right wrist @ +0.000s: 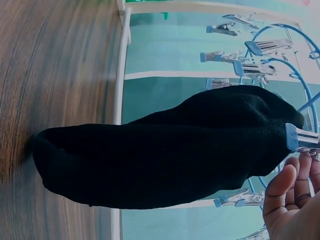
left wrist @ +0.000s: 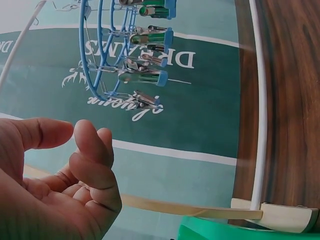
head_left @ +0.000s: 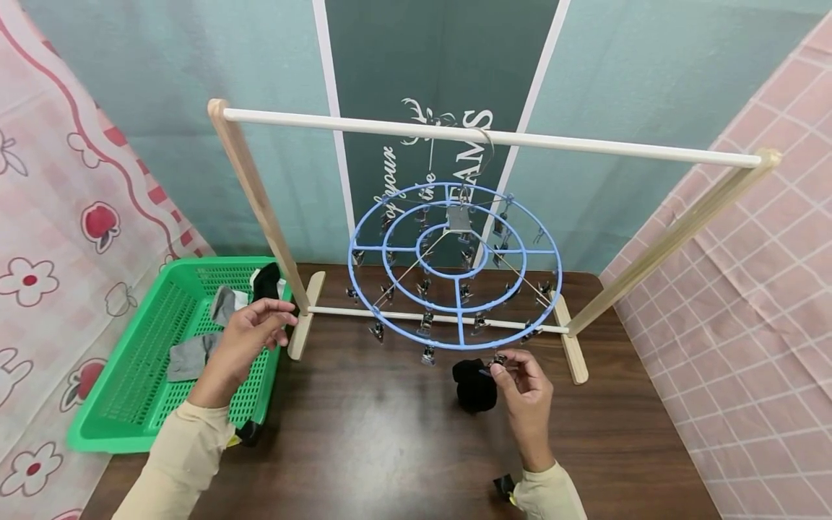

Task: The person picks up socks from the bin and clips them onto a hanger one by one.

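"Where's the black sock (head_left: 477, 390)?"
"Hanging lengthwise from the clip (right wrist: 303, 138), just left of the nearer right hand (head_left: 528, 386); whether those fingers pinch, I can't tell."
"Left hand (head_left: 252, 336)?"
"Holding nothing, loosely curled."

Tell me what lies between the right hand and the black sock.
A blue-tipped metal clip lies between the right hand and the black sock, its tip at the sock's edge; the right wrist view shows this.

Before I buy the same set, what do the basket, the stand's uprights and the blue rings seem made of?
Basket: likely plastic, slightly shiny, with perforated walls. Uprights: apparently pale wood, smooth, with grain streaks. Blue rings: smooth, plastic or coated metal; even colour leaves it open.
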The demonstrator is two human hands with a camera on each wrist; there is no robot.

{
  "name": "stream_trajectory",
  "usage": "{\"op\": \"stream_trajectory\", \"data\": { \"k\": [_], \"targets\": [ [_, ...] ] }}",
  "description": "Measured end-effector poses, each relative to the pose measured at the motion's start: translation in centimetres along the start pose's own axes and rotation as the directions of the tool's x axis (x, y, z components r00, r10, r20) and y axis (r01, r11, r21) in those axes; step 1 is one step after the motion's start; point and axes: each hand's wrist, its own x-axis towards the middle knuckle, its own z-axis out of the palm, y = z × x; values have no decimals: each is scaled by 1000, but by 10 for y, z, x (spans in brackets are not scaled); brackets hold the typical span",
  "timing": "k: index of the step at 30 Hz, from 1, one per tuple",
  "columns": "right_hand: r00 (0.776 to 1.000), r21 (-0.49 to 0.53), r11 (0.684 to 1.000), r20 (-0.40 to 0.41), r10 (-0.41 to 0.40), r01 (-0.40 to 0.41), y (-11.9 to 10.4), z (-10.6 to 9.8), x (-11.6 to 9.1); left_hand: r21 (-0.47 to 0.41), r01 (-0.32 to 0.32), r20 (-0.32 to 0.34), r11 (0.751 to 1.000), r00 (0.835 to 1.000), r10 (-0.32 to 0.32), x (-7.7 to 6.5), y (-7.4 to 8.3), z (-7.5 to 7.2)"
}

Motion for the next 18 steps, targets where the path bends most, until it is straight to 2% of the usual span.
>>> {"op": "stream_trajectory", "data": {
  "k": [11, 18],
  "targets": [
    [1000, -18, 1000, -27, 11, -11, 0, -6, 0, 20, 40, -31, 999, 999, -40, 5, -5, -11],
    [994, -63, 995, -78, 71, -76, -1, -11, 2, 6, 77, -33, 997, 996, -77, 10, -8, -18]
  ]
}}
